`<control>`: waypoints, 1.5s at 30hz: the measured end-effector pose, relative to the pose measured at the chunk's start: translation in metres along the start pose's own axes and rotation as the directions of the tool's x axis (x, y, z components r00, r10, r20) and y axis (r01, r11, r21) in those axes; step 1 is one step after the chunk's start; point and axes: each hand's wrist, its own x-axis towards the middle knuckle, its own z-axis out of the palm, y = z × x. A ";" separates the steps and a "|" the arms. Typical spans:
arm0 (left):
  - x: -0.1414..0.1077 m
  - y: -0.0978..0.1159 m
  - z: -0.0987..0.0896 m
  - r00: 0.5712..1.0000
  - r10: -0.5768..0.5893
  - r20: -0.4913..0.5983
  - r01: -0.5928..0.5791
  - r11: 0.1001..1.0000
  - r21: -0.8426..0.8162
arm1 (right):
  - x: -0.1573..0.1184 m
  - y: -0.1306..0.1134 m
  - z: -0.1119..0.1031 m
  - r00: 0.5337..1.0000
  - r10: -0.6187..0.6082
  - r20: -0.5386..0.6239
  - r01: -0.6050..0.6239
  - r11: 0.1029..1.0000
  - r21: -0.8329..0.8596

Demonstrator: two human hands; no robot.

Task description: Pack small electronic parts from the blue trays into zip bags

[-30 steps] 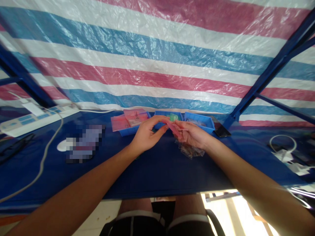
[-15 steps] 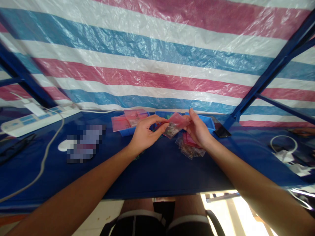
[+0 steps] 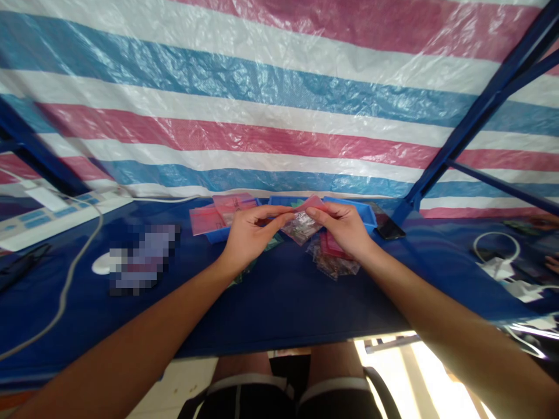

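Note:
Between my two hands is a small pinkish see-through plastic bag with little items inside that I cannot make out. My left hand pinches its left upper edge between thumb and fingers. On the other side my right hand grips the bag's upper right part, thumb on top. Below my right hand lies a pile of filled clear and pink bags on the blue table. Pink bags rest on a blue bin left of my left hand. Green pieces show partly beneath that hand.
More blue bins stand behind my hands. A dark phone lies to the right, near a coiled white cable. At left are a power strip, a grey cord and a blurred-out object. A striped sheet hangs behind.
My right hand has gone from loosely open at the bag's right side to a closed thumb-and-finger grip on it. My left hand keeps its pinch. The view has shifted slightly.

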 end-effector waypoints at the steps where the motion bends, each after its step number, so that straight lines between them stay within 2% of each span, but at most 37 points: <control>1: 0.001 -0.001 0.000 1.000 -0.007 -0.008 0.006 1.000 -0.018 | 0.000 0.000 0.000 1.000 0.002 -0.009 -0.002 1.000 0.004; 8: 0.005 -0.004 -0.002 0.998 -0.045 -0.033 0.040 0.991 -0.128 | 0.006 0.005 -0.002 0.990 0.056 -0.128 -0.036 0.988 0.153; 13: 0.006 -0.007 -0.001 0.999 -0.038 -0.037 0.032 0.986 -0.166 | 0.008 0.004 -0.004 0.990 0.099 -0.098 -0.078 0.978 0.194; 20: 0.007 -0.008 -0.001 1.000 -0.007 -0.010 0.005 0.990 -0.143 | 0.010 0.004 -0.006 0.992 0.086 -0.094 -0.064 0.974 0.215; 22: 0.006 -0.008 -0.002 1.000 0.003 -0.005 -0.003 0.996 -0.094 | 0.013 0.000 -0.013 0.994 0.044 -0.103 -0.028 0.988 0.154; 26: 0.001 -0.005 -0.006 0.993 0.112 0.032 -0.114 0.987 0.110 | 0.020 -0.009 -0.036 0.996 -0.050 -0.080 0.036 0.985 -0.168; 28: -0.002 -0.001 -0.010 0.977 0.197 0.079 -0.210 0.949 0.237 | 0.023 -0.010 -0.049 0.999 0.032 -0.036 -0.038 0.980 -0.197; 30: -0.004 0.004 -0.015 0.949 0.258 0.180 -0.309 0.876 0.371 | 0.025 -0.007 -0.059 0.991 0.132 -0.017 -0.133 0.981 -0.143; 33: -0.005 0.013 -0.023 0.899 0.237 0.368 -0.409 0.755 0.512 | 0.027 0.000 -0.069 0.987 0.150 -0.052 -0.155 0.983 -0.097; 35: -0.006 0.021 -0.027 0.882 0.182 0.434 -0.429 0.690 0.583 | 0.029 0.004 -0.072 0.990 0.129 -0.064 -0.136 0.985 -0.110; 39: -0.022 0.037 -0.031 0.898 0.055 0.436 -0.393 0.546 0.740 | 0.034 0.006 -0.076 0.989 0.071 -0.129 -0.083 0.993 -0.087; 43: -0.053 0.042 -0.035 0.908 -0.120 0.401 -0.304 0.472 0.828 | 0.036 0.004 -0.075 0.977 0.015 -0.214 -0.021 1.000 -0.023; 45: -0.067 0.038 -0.039 0.917 -0.157 0.366 -0.265 0.443 0.856 | 0.035 0.003 -0.073 0.976 0.004 -0.217 -0.009 1.000 -0.023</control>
